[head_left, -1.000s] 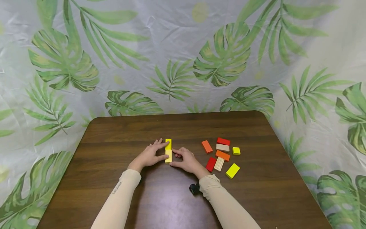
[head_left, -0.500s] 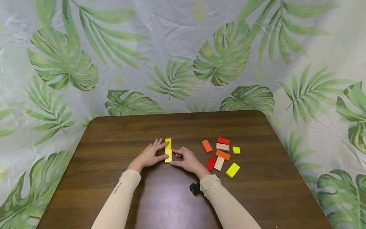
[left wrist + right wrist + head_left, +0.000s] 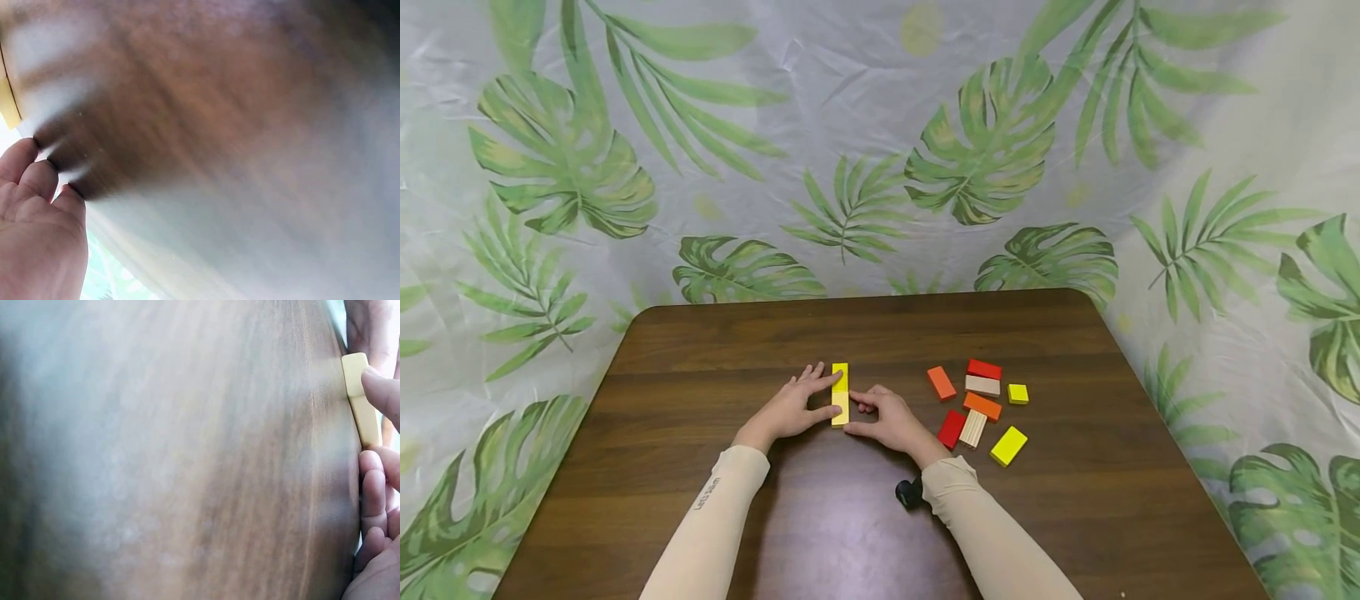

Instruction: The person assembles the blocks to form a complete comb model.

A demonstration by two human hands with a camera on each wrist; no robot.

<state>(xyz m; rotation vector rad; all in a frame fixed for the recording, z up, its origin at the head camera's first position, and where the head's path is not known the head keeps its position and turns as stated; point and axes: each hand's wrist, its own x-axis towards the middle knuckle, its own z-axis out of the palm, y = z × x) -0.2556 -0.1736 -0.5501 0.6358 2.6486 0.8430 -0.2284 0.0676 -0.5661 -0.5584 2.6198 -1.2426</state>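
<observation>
A bright yellow block [image 3: 842,386] and a pale yellow block [image 3: 842,401] lie end to end in a line on the brown table. My left hand [image 3: 787,408] is at their left, fingers spread; its index finger reaches onto the bright block and its thumb touches the pale one. At their right side is my right hand [image 3: 891,425]. Its straight index finger meets the blocks near their joint, the thumb is at the pale block's near end, and the other fingers are curled in. The right wrist view shows a thumb against a pale yellow block [image 3: 355,372].
Right of my right hand lie several loose blocks: orange ones [image 3: 942,383], red ones [image 3: 952,429], plain wood ones [image 3: 973,428] and yellow ones [image 3: 1009,447]. A small black object [image 3: 909,493] is by the right cuff. A leaf-patterned cloth [image 3: 880,125] hangs behind the table.
</observation>
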